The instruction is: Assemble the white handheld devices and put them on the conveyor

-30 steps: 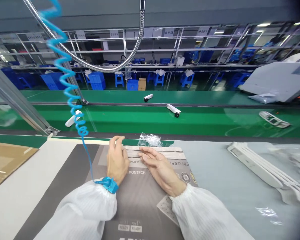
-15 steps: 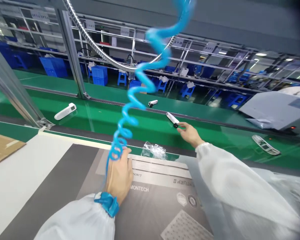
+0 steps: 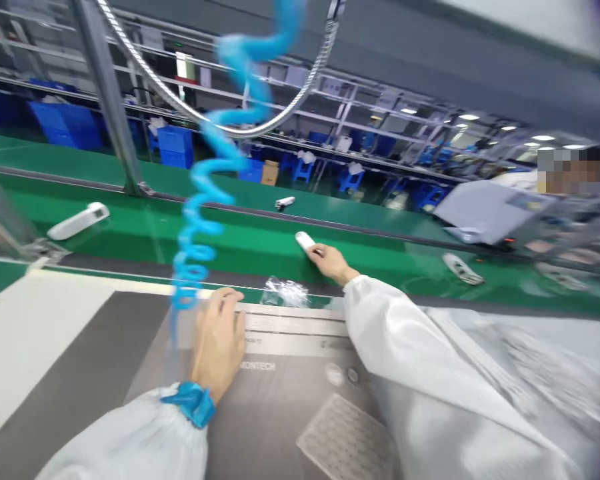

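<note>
My right hand [image 3: 331, 262] reaches over the green conveyor belt, its thumb and fingers closed on the near end of a white handheld device [image 3: 305, 241] shaped like a forehead thermometer. The fingers hide that end. My left hand [image 3: 219, 337], wearing a blue wrist strap [image 3: 194, 403], lies palm down on a grey printed cardboard surface [image 3: 260, 413] marked MONTECH. Its fingers are loosely extended and hold nothing. Just ahead, between the hands, lies crumpled clear plastic [image 3: 286, 292].
A blue coiled cord [image 3: 200, 200] hangs before me, beside a metal frame post [image 3: 107, 100]. On the belt [image 3: 220, 247] lie a white thermometer-like device [image 3: 79, 221] and a pale shell part [image 3: 461, 269]. Another small device [image 3: 285, 203] lies farther back. A person is at the far right.
The view has swung right, shifting the scene leftward. My right hand has moved from touching the device's black end to closing its fingers on it. My left hand stays on the cardboard.
</note>
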Motion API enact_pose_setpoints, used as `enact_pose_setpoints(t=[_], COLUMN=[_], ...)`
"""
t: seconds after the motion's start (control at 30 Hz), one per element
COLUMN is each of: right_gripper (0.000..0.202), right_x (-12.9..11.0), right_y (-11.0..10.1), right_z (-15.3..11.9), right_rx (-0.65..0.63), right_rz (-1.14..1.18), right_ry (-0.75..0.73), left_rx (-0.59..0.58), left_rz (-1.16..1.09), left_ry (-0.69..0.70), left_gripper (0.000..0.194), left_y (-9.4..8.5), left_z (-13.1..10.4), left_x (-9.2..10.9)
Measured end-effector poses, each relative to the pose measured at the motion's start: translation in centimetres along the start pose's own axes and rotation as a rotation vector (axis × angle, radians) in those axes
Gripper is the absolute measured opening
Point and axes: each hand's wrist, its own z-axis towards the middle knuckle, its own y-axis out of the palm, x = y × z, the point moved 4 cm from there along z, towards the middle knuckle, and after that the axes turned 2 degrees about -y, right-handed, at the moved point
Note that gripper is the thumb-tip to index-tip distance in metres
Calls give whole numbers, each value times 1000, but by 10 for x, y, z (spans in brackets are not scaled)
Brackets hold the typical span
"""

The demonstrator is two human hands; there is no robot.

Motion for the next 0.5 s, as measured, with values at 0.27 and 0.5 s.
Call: enact_pose_setpoints(t=[0.27,0.5], right_gripper=[32,47], right_x=[-47,-47], right_y=[-33,4], right_z=[-127,-189], right_rx=[-260,-524], right_rz=[739,1146], right_ry=[14,204], left_rx=[117,-30], left_rz=[1,20], left_ry=[406,526], left_gripper=[45,29], left_y=[-8,5], left_z=[3,-2], left_x=[30,24])
